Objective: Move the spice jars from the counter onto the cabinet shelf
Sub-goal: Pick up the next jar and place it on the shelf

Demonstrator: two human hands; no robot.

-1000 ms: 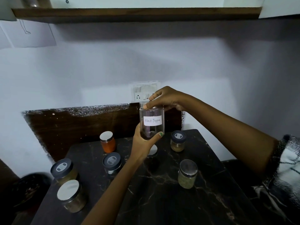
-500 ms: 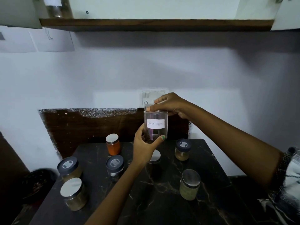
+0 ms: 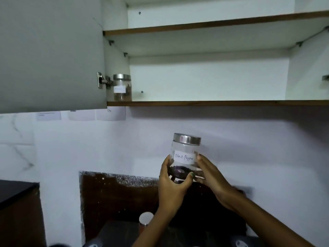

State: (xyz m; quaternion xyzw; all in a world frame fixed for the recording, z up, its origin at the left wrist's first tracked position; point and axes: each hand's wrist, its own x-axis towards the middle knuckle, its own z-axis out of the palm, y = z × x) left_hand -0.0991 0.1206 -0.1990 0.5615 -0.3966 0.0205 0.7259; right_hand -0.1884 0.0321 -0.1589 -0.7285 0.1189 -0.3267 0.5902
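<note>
A clear glass jar [image 3: 185, 152] with a steel lid and a label reading "Black Pepper" is held up in front of the wall, below the cabinet. My left hand [image 3: 171, 180] grips its lower part from the left, thumb across the front. My right hand [image 3: 211, 175] holds its right side, fingers wrapped behind. The lower cabinet shelf [image 3: 213, 103] has a brown front edge; one labelled steel-lidded jar [image 3: 122, 87] stands at its far left. On the dark counter [image 3: 121, 234] below, the lid of another jar [image 3: 146, 218] shows; two more lids peek at the bottom edge.
The grey cabinet door [image 3: 51, 54] hangs open at the left, its hinge beside the shelved jar. An upper shelf [image 3: 213, 24] sits above the lower one. A dark brown backsplash patch [image 3: 115, 196] lies behind the counter. Paper notes [image 3: 80, 115] are stuck under the cabinet.
The view has tilted up to show the open cabinet. The pepper jar has risen from above the counter. My right hand has moved from the lid down to the jar's right side.
</note>
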